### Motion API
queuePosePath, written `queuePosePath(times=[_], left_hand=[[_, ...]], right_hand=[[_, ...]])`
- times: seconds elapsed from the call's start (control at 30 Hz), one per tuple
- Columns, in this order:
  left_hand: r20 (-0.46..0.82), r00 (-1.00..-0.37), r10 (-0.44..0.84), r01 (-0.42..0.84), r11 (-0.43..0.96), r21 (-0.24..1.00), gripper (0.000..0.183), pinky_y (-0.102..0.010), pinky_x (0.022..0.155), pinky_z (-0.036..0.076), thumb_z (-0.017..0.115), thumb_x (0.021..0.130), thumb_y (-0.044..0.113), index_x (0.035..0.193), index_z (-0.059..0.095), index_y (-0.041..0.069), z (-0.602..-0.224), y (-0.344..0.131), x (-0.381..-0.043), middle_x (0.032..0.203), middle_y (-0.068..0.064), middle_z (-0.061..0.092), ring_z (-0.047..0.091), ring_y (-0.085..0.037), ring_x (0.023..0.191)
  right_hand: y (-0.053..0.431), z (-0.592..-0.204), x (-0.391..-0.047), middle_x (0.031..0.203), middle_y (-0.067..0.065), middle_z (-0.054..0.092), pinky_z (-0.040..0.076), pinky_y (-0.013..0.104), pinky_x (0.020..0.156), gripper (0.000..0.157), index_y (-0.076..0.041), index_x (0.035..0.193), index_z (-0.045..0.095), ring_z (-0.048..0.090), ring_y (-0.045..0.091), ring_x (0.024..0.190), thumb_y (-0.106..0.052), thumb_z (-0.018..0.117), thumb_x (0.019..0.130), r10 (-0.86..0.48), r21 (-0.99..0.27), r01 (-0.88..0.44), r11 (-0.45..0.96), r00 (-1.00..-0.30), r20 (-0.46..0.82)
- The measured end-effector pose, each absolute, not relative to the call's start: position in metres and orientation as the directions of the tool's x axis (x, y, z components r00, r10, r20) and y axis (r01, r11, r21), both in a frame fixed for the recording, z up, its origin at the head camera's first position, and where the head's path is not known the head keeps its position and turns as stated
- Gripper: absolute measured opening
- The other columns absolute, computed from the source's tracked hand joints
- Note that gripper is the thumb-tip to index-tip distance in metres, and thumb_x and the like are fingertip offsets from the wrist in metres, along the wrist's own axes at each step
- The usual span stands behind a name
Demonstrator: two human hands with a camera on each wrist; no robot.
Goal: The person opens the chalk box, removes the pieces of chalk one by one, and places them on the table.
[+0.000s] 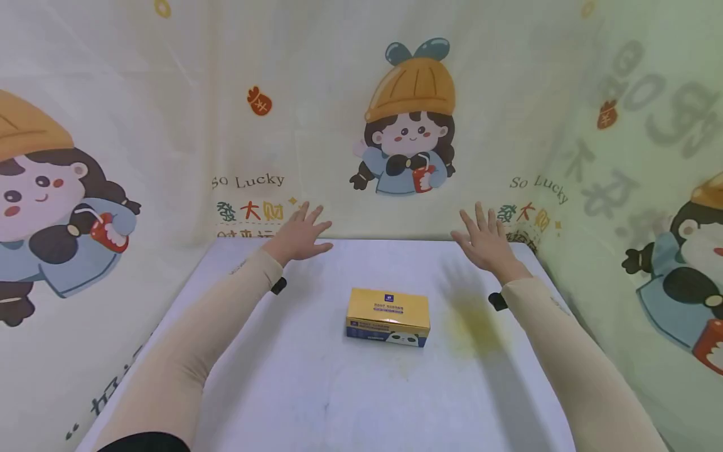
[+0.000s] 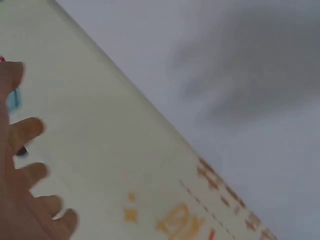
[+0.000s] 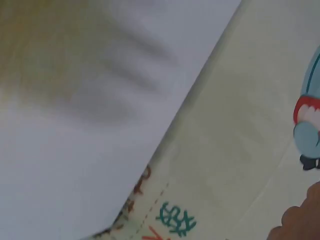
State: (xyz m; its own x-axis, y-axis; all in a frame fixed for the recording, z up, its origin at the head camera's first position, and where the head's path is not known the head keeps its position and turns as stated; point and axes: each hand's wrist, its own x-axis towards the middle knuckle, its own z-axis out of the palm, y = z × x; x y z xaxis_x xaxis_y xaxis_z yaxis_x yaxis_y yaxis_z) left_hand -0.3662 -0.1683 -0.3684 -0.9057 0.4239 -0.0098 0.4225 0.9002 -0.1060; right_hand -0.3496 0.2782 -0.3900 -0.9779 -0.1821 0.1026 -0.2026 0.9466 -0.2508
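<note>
Head view: a person's left hand [image 1: 299, 237] and right hand [image 1: 487, 245] reach out, raised near the far edge of a white desk [image 1: 316, 389], one toward each far corner. The fingers of both are spread apart. A yellow and blue box [image 1: 388, 317] lies between the desk's side edges, well apart from both hands. A yellow patch [image 1: 477, 326] shows between box and right edge. Cartoon-printed cloth [image 1: 327, 125] hangs beyond the far edge.

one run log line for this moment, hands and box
left hand: raised, spread, empty | right hand: raised, spread, empty | yellow-and-blue box: on white table, untouched
</note>
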Motion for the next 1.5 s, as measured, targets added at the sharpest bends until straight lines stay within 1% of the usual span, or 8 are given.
queuePosePath(times=[0.2,0.33,0.67,0.77,1.0,1.27,1.37,1.5], left_hand=[[-0.06,-0.874,0.482,0.482,0.876,0.015,0.059,-0.058,0.122,0.028,0.057,0.103,0.052,0.149,0.057,0.015,-0.397,-0.141,-0.334,0.169,-0.024,0.022,0.015,-0.047,0.157],[-0.048,-0.854,0.519,0.512,0.853,0.103,0.054,-0.055,0.12,0.032,0.058,0.103,0.052,0.146,0.06,0.02,-0.415,-0.13,-0.308,0.169,-0.019,0.027,0.023,-0.04,0.157],[0.128,-0.788,0.602,0.615,0.762,0.203,0.039,-0.05,0.115,0.042,0.061,0.105,0.04,0.141,0.065,0.024,-0.448,-0.118,-0.256,0.163,-0.008,0.043,0.044,-0.031,0.148],[0.175,-0.78,0.601,0.626,0.757,0.189,0.034,-0.047,0.113,0.044,0.064,0.104,0.039,0.134,0.07,0.026,-0.457,-0.117,-0.249,0.159,-0.006,0.049,0.048,-0.028,0.145],[0.272,-0.795,0.542,0.602,0.759,0.249,0.028,-0.048,0.111,0.046,0.072,0.098,0.043,0.114,0.076,0.02,-0.48,-0.123,-0.243,0.153,-0.005,0.056,0.047,-0.027,0.146],[0.326,-0.77,0.548,0.632,0.724,0.276,0.027,-0.046,0.111,0.047,0.072,0.097,0.043,0.087,0.066,0.018,-0.474,-0.12,-0.248,0.153,-0.009,0.056,0.045,-0.029,0.148],[0.287,-0.764,0.578,0.643,0.722,0.256,0.028,-0.042,0.108,0.05,0.072,0.098,0.043,0.097,0.069,0.016,-0.469,-0.117,-0.252,0.147,-0.009,0.061,0.054,-0.026,0.141],[0.269,-0.734,0.623,0.678,0.695,0.24,0.028,-0.032,0.089,0.058,0.075,0.096,0.042,0.1,0.069,0.015,-0.461,-0.115,-0.256,0.118,-0.004,0.077,0.066,-0.024,0.127]], right_hand=[[0.255,-0.425,-0.324,0.17,0.029,-0.005,0.001,0.075,0.117,0.076,-0.009,0.167,0.014,-0.013,0.056,0.153,-0.056,0.031,0.111,-0.343,-0.449,-0.325,0.832,-0.938,0.043],[0.245,-0.449,-0.293,0.173,0.022,-0.008,0.001,0.077,0.116,0.073,-0.017,0.169,0.008,-0.015,0.05,0.156,-0.056,0.029,0.111,-0.392,-0.585,-0.276,0.763,-0.917,-0.079],[0.225,-0.471,-0.232,0.174,0.016,-0.004,0.006,0.076,0.117,0.067,-0.023,0.169,0.005,-0.008,0.046,0.158,-0.047,0.033,0.113,-0.44,-0.698,-0.246,0.673,-0.891,-0.11],[0.221,-0.475,-0.222,0.174,0.017,-0.005,0.012,0.078,0.115,0.072,-0.021,0.169,0.007,-0.003,0.047,0.158,-0.048,0.041,0.111,-0.444,-0.713,-0.246,0.657,-0.89,-0.103],[0.215,-0.494,-0.219,0.173,0.019,0.006,0.031,0.067,0.115,0.102,-0.019,0.168,0.013,0.011,0.049,0.157,-0.04,0.078,0.093,-0.46,-0.786,-0.258,0.561,-0.887,-0.037],[0.203,-0.505,-0.228,0.172,0.021,0.012,0.035,0.059,0.116,0.117,-0.024,0.169,-0.001,0.027,0.049,0.153,-0.03,0.085,0.089,-0.373,-0.849,-0.132,0.512,-0.924,-0.082],[0.201,-0.504,-0.228,0.169,0.025,0.018,0.034,0.061,0.117,0.123,-0.02,0.168,-0.004,0.03,0.048,0.152,-0.032,0.087,0.086,-0.332,-0.855,-0.074,0.514,-0.936,-0.119],[0.2,-0.501,-0.225,0.169,0.024,0.022,0.032,0.063,0.118,0.122,-0.014,0.168,0.003,0.03,0.047,0.152,-0.035,0.089,0.084,-0.289,-0.859,-0.016,0.512,-0.945,-0.154]])
